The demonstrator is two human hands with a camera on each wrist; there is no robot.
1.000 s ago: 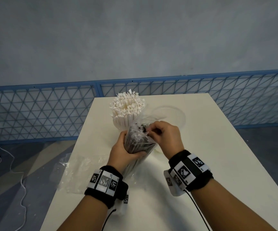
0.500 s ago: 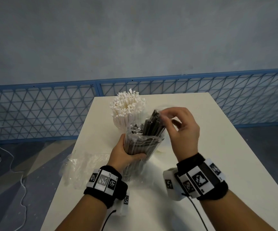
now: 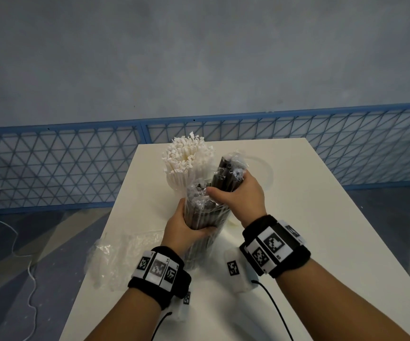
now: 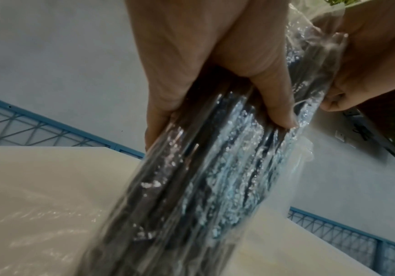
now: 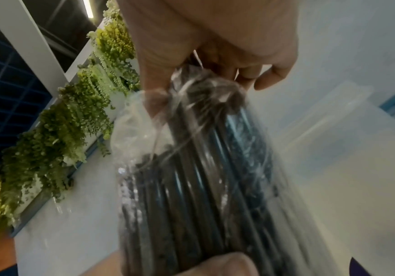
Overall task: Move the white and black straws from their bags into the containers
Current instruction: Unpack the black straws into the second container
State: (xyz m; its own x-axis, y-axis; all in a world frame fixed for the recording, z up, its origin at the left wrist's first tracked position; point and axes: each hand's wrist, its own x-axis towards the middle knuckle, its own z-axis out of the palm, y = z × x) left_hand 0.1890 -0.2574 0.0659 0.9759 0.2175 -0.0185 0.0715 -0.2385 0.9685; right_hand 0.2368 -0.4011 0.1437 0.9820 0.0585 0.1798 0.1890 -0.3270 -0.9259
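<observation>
A clear bag of black straws [image 3: 206, 217] stands upright on the white table [image 3: 334, 242], and my left hand [image 3: 186, 225] grips it around the middle. A bundle of black straws [image 3: 223, 173] sticks up out of the bag's open top. My right hand [image 3: 238, 195] is wrapped around that bundle just above the bag's mouth. In the left wrist view my left hand [image 4: 215, 74] clasps the bag of black straws [image 4: 191, 186]. In the right wrist view my right hand [image 5: 215, 46] holds the black straws [image 5: 203, 168]. White straws [image 3: 189, 156] stand upright behind the bag.
An empty clear container [image 3: 263, 168] sits just behind my right hand, and it also shows as the clear container [image 5: 356, 121]. A crumpled empty plastic bag [image 3: 120, 257] lies at the table's left edge. A blue mesh fence [image 3: 51, 168] runs beyond the table.
My right hand pulled a bundle of black straws up out of the bag's mouth, then slid down and took a fuller grip on it. The left hand kept holding the bag.
</observation>
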